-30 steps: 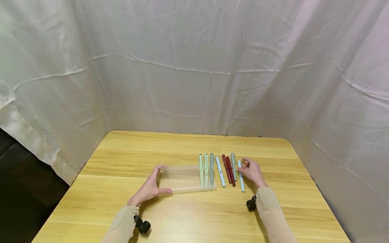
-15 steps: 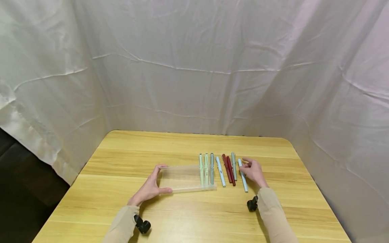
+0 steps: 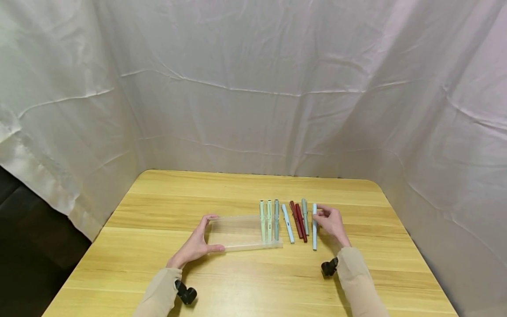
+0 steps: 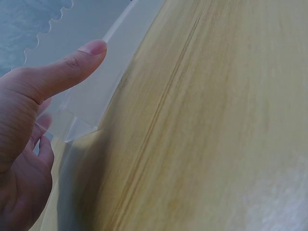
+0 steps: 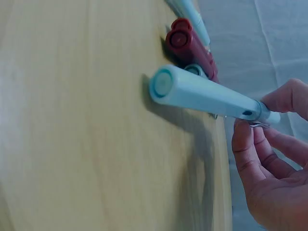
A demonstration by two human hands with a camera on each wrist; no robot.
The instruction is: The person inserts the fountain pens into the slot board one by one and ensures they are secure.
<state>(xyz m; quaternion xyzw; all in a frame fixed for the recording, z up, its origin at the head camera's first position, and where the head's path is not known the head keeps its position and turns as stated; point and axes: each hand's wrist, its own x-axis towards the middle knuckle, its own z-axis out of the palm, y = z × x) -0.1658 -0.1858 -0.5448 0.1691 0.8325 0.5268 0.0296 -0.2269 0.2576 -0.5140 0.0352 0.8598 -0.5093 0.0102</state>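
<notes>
The right hand (image 3: 330, 223) held the light-blue pen (image 3: 314, 235) in a pinch — thumb on one side, fingers (image 5: 246, 156) on the other — close to the clip end. Most of the barrel projected clear of the fingers toward the person; this grip presumably allowed the pen to be steered from one end with its length unobstructed. The pictures did not settle whether the free end touched the desk (image 3: 237, 281). The left hand (image 3: 194, 246) gripped the clear tray (image 3: 235, 231) at its left end, thumb against the near wall and other fingers at the far edge, probably to steady it against sliding. Holding that end also left the opposite end accessible: there, well apart from the left fingers and to their right, two light-green pens (image 3: 270, 224) and a grey-green pen (image 3: 276, 224) lay side by side. The loose pens lay to the left of the right fingers, seemingly kept within short reach: first a second grey-green pen (image 3: 304, 218), next two red pens (image 3: 301, 224) close together, then a second light-blue pen (image 3: 288, 224) just beside the tray. The long axis of the held pen ran almost straight away from the person, roughly parallel to the pens in the tray — clip end toward the curtain (image 3: 237, 119), flat barrel end toward the person.
</notes>
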